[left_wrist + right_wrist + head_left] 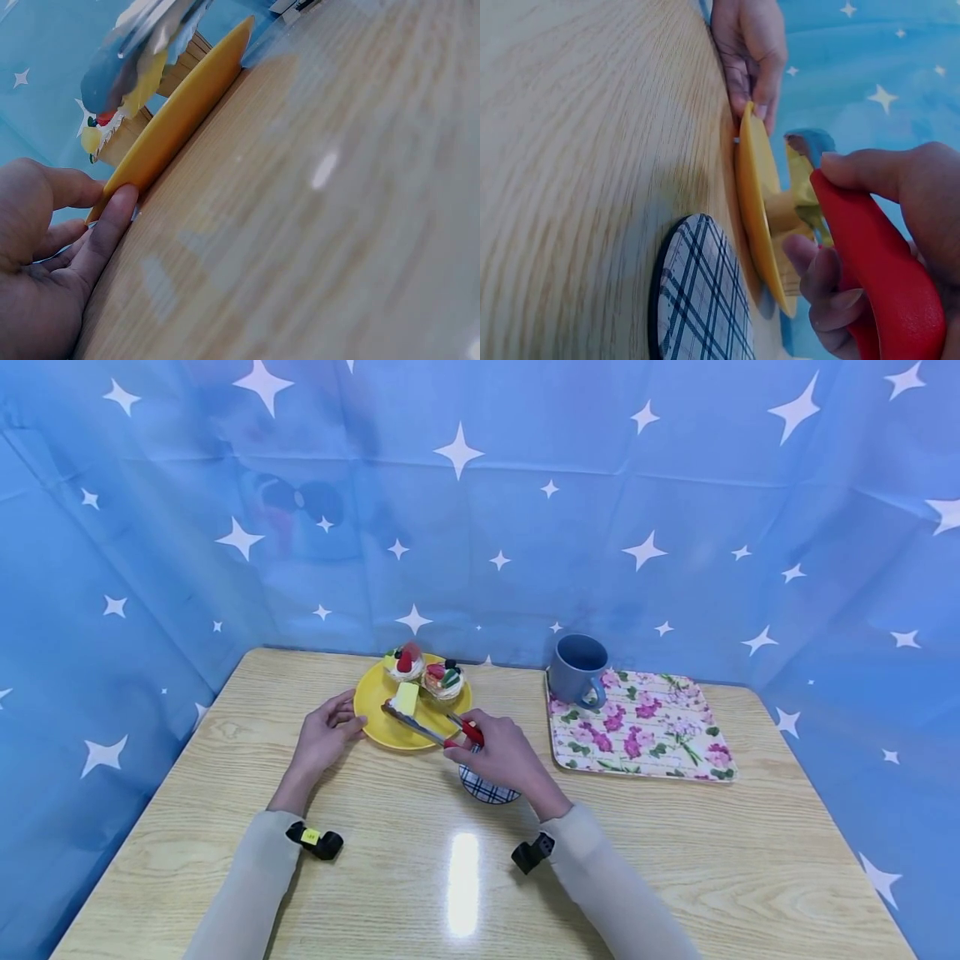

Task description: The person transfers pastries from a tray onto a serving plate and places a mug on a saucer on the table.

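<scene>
My left hand (327,733) pinches the near-left rim of a yellow plate (375,727), thumb and fingers at its edge in the left wrist view. Two cupcakes with cream and fruit, one cupcake (406,663) behind the other cupcake (444,682), stand on the plate. Red-handled tongs (877,262) are gripped in my right hand (501,750), which reaches in from the right. Between the tongs' tips, over the plate, is a yellow-and-white piece of cake (406,700). A round plaid coaster (701,292) lies on the table, partly hidden beneath my right hand in the head view.
A floral tray (637,735) lies to the right, with a blue-grey mug (576,668) on its back left corner. Behind the wooden table (390,877) hangs a blue curtain (510,593) with white stars. Black wrist cameras sit on both sleeves.
</scene>
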`<state>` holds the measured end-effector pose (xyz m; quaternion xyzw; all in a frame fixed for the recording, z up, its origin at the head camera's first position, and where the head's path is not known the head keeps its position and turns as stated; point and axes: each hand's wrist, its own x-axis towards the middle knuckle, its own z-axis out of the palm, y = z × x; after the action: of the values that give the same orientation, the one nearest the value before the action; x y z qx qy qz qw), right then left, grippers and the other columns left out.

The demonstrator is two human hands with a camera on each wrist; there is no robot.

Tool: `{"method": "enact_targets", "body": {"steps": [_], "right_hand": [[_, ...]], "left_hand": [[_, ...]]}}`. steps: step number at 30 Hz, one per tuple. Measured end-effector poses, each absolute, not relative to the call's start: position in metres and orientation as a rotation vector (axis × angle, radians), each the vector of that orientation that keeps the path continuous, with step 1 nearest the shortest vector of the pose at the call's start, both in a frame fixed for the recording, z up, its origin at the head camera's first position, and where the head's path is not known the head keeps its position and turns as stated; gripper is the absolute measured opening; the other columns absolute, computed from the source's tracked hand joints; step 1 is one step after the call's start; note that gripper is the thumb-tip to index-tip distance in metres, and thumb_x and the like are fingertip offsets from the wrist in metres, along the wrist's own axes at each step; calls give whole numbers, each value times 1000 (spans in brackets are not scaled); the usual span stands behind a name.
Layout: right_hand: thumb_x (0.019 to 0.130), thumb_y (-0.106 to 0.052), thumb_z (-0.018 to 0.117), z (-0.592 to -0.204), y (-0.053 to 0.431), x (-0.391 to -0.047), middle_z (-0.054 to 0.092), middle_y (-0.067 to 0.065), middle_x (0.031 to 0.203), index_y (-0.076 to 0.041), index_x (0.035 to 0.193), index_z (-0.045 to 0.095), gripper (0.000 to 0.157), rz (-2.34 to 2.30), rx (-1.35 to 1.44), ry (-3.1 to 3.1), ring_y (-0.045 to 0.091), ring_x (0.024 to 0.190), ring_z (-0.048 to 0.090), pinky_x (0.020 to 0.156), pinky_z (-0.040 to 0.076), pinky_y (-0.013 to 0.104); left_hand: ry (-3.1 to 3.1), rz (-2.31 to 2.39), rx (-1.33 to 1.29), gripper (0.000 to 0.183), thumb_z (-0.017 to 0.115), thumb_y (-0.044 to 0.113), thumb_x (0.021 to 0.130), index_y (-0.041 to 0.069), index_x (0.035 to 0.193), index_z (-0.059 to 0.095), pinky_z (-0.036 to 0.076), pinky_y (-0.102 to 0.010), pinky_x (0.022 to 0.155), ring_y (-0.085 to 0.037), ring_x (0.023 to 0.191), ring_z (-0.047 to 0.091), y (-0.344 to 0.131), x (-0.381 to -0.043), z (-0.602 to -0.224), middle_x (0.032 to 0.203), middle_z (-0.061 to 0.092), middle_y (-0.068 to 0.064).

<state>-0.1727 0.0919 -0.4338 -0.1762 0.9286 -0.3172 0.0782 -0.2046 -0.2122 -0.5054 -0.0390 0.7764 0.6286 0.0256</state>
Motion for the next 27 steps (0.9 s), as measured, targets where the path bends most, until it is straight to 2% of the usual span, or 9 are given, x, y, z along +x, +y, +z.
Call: {"method": "enact_targets", "body": {"steps": [6,15,20,27], "right_hand": [[94,-41,75,-435,85,-177,65,-5,80,-8,135,61,55,-938,-546,2768,13,63,56,57,48,24],[94,-39,75,-439,76,-182,60,-2,73,-6,131,63,52,-938,-599,2757,10,58,48,51,36,21],[92,-42,76,-441,69,-186,53,-1,67,-8,134,63,56,-898,-573,2768,12,56,44,48,30,22],[92,-45,76,-444,62,-189,48,-2,65,-8,137,62,61,-841,-537,2782,13,56,43,47,29,22]], "left_hand": [[2393,1956,-116,63,65,12,101,14,158,40,65,-20,85,-5,101,61,-212,-204,-506,132,54,-20],[2396,1954,-133,63,64,8,100,14,158,40,66,-22,84,-8,103,62,-212,-205,-506,129,55,-16],[2400,1947,-130,63,64,9,101,15,159,40,66,-22,84,-9,103,62,-213,-206,-508,131,55,-17],[2401,1948,-133,64,65,12,101,14,159,39,65,-21,85,-7,102,62,-213,-206,-506,133,55,-20]]}}
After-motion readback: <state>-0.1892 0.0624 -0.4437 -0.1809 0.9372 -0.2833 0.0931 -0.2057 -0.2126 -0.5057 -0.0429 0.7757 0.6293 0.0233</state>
